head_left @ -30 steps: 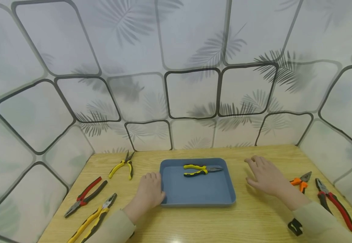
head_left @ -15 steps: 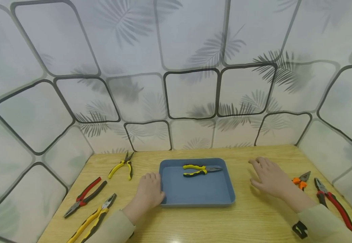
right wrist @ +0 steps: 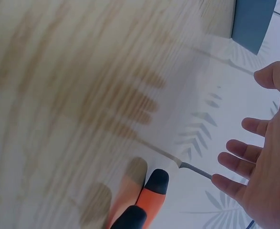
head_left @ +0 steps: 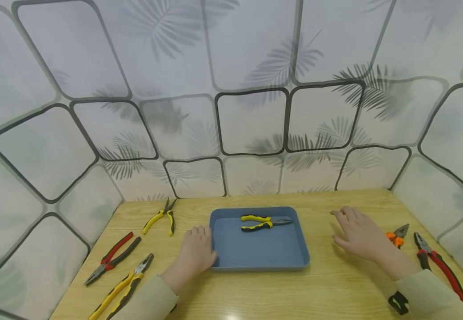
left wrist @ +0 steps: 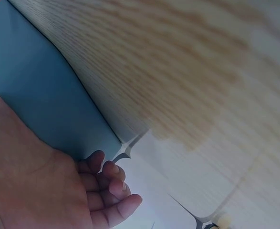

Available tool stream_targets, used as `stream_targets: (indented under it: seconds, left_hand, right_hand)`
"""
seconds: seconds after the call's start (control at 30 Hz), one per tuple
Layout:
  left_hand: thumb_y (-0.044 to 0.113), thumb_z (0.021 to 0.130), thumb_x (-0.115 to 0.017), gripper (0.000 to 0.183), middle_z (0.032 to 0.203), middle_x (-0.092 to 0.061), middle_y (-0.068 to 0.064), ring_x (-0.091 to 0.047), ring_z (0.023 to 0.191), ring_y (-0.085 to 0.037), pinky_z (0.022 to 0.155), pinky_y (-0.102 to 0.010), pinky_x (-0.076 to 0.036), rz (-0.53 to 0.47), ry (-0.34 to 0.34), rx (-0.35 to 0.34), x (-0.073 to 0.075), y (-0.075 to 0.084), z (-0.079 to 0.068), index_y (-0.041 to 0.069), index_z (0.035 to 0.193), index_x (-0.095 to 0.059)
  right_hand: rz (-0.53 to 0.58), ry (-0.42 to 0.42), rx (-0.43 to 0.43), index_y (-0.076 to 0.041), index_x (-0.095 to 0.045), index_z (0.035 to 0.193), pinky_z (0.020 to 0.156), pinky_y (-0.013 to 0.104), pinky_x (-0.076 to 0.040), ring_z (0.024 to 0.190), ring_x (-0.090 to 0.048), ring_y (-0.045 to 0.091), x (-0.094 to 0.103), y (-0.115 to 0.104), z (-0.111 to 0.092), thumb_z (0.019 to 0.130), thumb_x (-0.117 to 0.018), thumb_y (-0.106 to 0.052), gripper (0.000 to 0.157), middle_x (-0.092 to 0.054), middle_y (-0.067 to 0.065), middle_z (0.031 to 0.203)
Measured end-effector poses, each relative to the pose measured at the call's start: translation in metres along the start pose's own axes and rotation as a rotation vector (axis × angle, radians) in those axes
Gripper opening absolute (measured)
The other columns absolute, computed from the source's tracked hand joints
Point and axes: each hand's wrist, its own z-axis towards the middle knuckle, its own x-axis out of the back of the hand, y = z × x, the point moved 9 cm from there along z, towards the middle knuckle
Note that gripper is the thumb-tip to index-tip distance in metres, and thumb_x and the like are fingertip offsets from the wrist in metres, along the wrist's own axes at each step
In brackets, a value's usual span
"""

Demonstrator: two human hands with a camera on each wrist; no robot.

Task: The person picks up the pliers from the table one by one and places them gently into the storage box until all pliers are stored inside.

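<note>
In the head view my left hand (head_left: 197, 250) is at the left side of a blue-grey tray (head_left: 261, 268), its thumb overlapping the rim. The left wrist view shows its fingers (left wrist: 116, 202) loosely curled beside the tray's outer wall (left wrist: 44, 90); the thumb is hidden there. Inside the tray lie long-nose pliers (head_left: 257, 226) with yellow-and-black handles. To the right of the tray, my right hand (head_left: 361, 234) hovers over the table with fingers relaxed and apart, holding nothing. Nearest to it are orange-handled pliers (head_left: 395, 239), partly hidden by the forearm; their black-tipped handles (right wrist: 151, 198) show in the right wrist view.
Red-and-black pliers (head_left: 439, 262) lie at the right edge. On the left are yellow-handled long-nose pliers (head_left: 163, 219), red-and-black long-nose pliers (head_left: 111, 262) and large yellow-and-black pliers (head_left: 123, 284). A patterned wall covering (head_left: 251, 124) rises behind the wooden table (head_left: 267, 298).
My right hand has drifted slightly to the right, away from the tray and towards the orange-handled pliers. The left hand, tray and pliers have stayed in place.
</note>
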Motion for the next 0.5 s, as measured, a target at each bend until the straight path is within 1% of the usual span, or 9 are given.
stream_targets:
  seconds: [0.2, 0.5]
  left_hand:
    - [0.045, 0.093, -0.066, 0.048, 0.092, -0.061, -0.013, -0.063, 0.09, -0.028, 0.087, -0.042, -0.056, 0.002, 0.002, 0.0, 0.0037, 0.0001, -0.0002, 0.001, 0.107, -0.058]
    - [0.045, 0.093, -0.066, 0.049, 0.096, -0.063, -0.015, -0.065, 0.094, -0.029, 0.09, -0.043, -0.057, -0.017, -0.014, 0.005, 0.0021, 0.0001, -0.0007, 0.0, 0.11, -0.059]
  right_hand:
    - [0.0, 0.02, 0.009, 0.002, -0.054, 0.137, 0.082, 0.056, -0.055, 0.105, -0.062, 0.039, -0.0013, 0.0033, -0.0036, 0.091, -0.078, -0.034, 0.063, -0.058, 0.024, 0.119]
    - [-0.006, 0.004, -0.002, 0.001, -0.054, 0.136, 0.084, 0.056, -0.055, 0.106, -0.062, 0.04, -0.0041, 0.0059, -0.0093, 0.091, -0.079, -0.034, 0.062, -0.059, 0.023, 0.119]
